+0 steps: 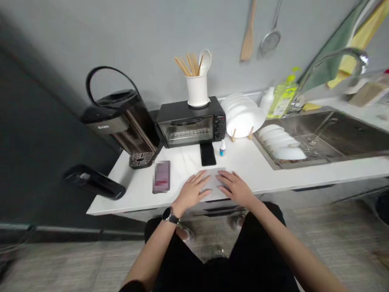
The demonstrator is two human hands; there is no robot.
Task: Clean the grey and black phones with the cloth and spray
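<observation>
A flat, light grey sheet [214, 183] lies near the front edge of the white counter. My left hand [191, 190] rests on its left side, fingers stretched out. On the opposite side, my right hand [236, 187] also lies flat with its fingers spread, touching the sheet. What the sheet is made of cannot be told. Just behind it are a black phone [208, 154] and a small white dropper-like bottle [223, 148] with a blue label. Farther left on the counter lies a flat purple rectangular thing [161, 177], partly blurred out.
Behind stands a black toaster oven [190, 129] with a white utensil cup [197, 89] on top. A water dispenser [130, 125] and a black cylinder [94, 181] are to the left. Racked plates [244, 121], a soap bottle [282, 97] and a sink [340, 156] occupy the right.
</observation>
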